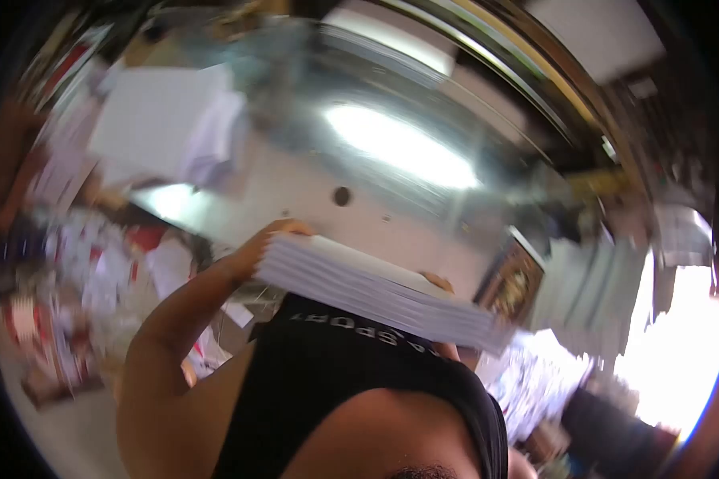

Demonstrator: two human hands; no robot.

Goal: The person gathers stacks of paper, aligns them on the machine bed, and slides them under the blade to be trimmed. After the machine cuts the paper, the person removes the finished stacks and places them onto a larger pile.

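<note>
A thick stack of white paper [375, 291], layered in several sections, is held close against the chest of a black top. My left hand [289, 229] grips its left end, fingers bent over the upper edge. Toward the right end, my right hand [438, 281] shows fingertips over the far edge, and part of the hand appears below the stack; the rest is hidden behind the paper. Beyond the stack lies a shiny metal table [295, 180] with a dark round hole. The view is blurred by motion.
Another pile of white sheets [156, 120] lies on the table's left. A framed picture or printed cover [513, 279] stands at right, beside tall paper stacks [587, 287]. Loose paper scraps [108, 263] are heaped at left, with more crumpled paper [535, 379] at lower right.
</note>
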